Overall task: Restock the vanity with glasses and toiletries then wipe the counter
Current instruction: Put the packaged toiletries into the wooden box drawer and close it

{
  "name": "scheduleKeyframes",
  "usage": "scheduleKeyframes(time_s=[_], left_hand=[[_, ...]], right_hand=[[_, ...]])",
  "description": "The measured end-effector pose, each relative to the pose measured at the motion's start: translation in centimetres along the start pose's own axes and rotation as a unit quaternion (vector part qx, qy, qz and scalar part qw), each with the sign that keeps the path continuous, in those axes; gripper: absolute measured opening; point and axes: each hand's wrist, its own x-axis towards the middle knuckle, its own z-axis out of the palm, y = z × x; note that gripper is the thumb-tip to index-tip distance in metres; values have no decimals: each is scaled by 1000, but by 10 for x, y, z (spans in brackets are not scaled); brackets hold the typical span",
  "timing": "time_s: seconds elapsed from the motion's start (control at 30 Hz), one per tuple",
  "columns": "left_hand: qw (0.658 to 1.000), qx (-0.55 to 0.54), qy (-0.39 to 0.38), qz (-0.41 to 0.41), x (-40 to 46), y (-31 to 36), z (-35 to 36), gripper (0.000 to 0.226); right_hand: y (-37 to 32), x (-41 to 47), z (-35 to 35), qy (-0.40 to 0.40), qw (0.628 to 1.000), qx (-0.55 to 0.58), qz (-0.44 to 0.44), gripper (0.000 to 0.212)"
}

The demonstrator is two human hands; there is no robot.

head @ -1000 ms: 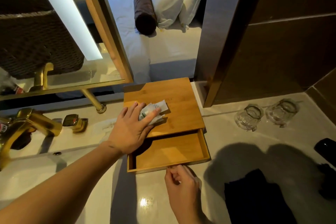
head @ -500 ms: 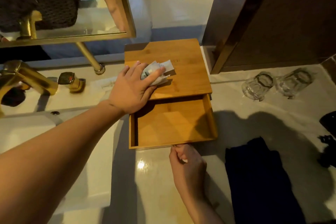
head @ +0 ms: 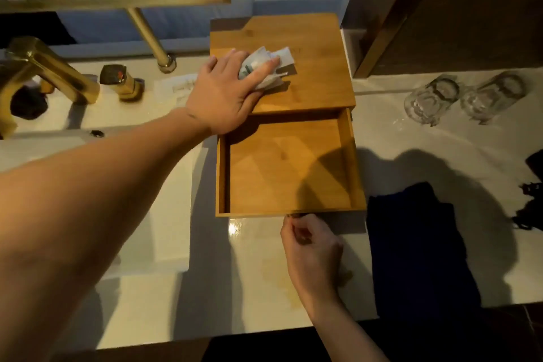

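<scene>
From the head view, the left hand [head: 226, 97] is pressing a bundle of toiletry sachets [head: 266, 66] onto the lid of the bamboo drawer box [head: 311, 79], its grip clamped on them. The right hand [head: 313, 247] is pinching the front edge of the open drawer [head: 282, 167], which looks empty. The restocking step seems in hand; next, the sachets likely need dropping inside. Two upturned glasses [head: 430, 101] are standing on the bench [head: 411, 138], a dark cloth [head: 417, 244] nearby.
</scene>
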Motion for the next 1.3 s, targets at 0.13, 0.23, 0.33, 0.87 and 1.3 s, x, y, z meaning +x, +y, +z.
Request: scheduleKeyframes(time_s=[0.13, 0.23, 0.33, 0.87, 1.3], left_hand=[[1000, -7, -2, -3, -2, 1, 0, 59], [1000, -3, -4, -2, -2, 0, -1, 59], [1000, 3, -4, 0, -2, 1, -2, 59], [1000, -1, 4, 0, -3, 2, 0, 59], [996, -31, -88, 1, 8, 19, -31, 100]], right_hand=[[6, -12, -2, 9, 1000, -13, 10, 25], [15, -16, -2, 4, 998, -41, 48, 22], [15, -17, -6, -17, 992, -69, 100, 13], [14, -7, 0, -21, 994, -91, 49, 37], [21, -2, -35, -65, 982, -138, -112, 19]])
